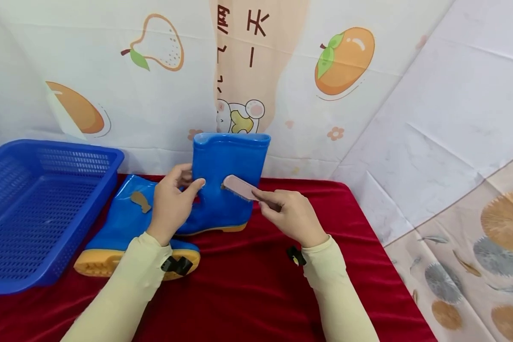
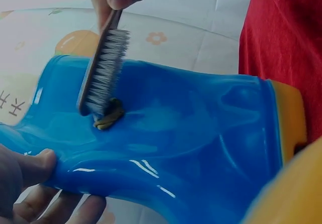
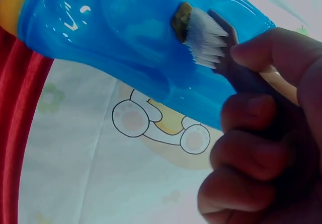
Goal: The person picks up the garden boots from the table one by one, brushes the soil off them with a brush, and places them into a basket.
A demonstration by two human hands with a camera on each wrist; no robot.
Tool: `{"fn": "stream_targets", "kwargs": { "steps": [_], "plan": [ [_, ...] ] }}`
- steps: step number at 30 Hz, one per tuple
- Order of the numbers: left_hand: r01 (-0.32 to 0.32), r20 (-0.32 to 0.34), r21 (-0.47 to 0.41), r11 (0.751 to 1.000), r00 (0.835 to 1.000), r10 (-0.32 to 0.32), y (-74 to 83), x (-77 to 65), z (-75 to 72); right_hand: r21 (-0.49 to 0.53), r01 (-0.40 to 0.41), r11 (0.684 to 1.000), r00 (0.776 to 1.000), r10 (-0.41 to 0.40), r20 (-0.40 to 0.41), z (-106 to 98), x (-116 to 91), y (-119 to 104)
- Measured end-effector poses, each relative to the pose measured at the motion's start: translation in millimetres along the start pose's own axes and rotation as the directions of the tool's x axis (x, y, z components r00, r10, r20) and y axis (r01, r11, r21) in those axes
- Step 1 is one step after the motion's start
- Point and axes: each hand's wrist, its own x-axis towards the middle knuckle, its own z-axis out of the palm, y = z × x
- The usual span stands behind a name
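A blue rain boot (image 1: 228, 159) with a yellow sole stands upright on the red cloth. My left hand (image 1: 173, 199) grips the edge of its shaft, thumb on the near side and fingers round the back. In my right hand (image 1: 292, 213) is a pinkish scrubbing brush (image 1: 241, 187), held by its handle. White bristles (image 2: 108, 65) touch the shaft at a brown patch (image 2: 109, 116), which they partly cover. A second blue boot (image 1: 124, 213) lies on its side to the left, partly behind my left arm, with a brown patch (image 1: 141, 202) on its shaft.
A blue plastic basket (image 1: 115, 161) with slotted walls stands at the left, beside the lying boot. The table's red cloth (image 1: 256, 294) runs under everything. A white printed curtain (image 1: 154, 109) hangs close behind the upright boot, and another patterned cloth (image 1: 457, 266) is at the right.
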Motion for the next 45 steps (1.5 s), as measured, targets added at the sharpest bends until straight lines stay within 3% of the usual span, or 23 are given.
{"fn": "stream_targets", "kwargs": {
  "steps": [4, 10, 17, 27, 33, 39, 42, 45],
  "plan": [
    [-0.005, -0.031, 0.012, 1.000, 1.000, 0.005, 0.7, -0.6, -3.8, 0.007, 0.060, 0.998, 0.998, -0.060, -0.035, 5, 4, -5],
    [0.000, 0.042, 0.011, 1.000, 0.999, 0.000, 2.2, -0.1, -0.5, -0.044, 0.100, 0.994, 0.990, -0.104, -0.098, 16, 8, -7],
    [0.026, 0.097, 0.018, 0.999, 0.995, -0.028, 2.4, 0.0, 3.4, -0.065, -0.002, 0.998, 0.999, -0.001, -0.043, 22, 6, 0],
    [0.038, 0.133, 0.015, 0.999, 0.990, -0.040, 1.9, -0.3, 2.8, 0.041, -0.123, 0.992, 0.992, 0.121, 0.038, 11, 2, 2],
    [0.046, 0.156, 0.020, 0.999, 0.987, -0.049, 1.2, -1.6, 1.7, 0.015, -0.108, 0.994, 0.994, 0.108, 0.005, 9, 0, 2],
    [0.032, 0.186, 0.024, 0.999, 0.982, -0.036, 1.1, -2.0, 1.5, 0.019, 0.002, 1.000, 0.994, 0.000, -0.112, 14, 2, -1],
    [0.024, 0.201, 0.026, 0.999, 0.979, -0.029, 2.2, -1.4, 0.7, 0.059, 0.001, 0.998, 0.996, 0.004, -0.092, 15, 3, -5],
    [0.022, 0.215, 0.026, 0.999, 0.976, -0.027, 3.5, -0.5, 0.5, 0.060, -0.072, 0.996, 0.997, 0.074, -0.032, 14, 4, -5]
  ]
}}
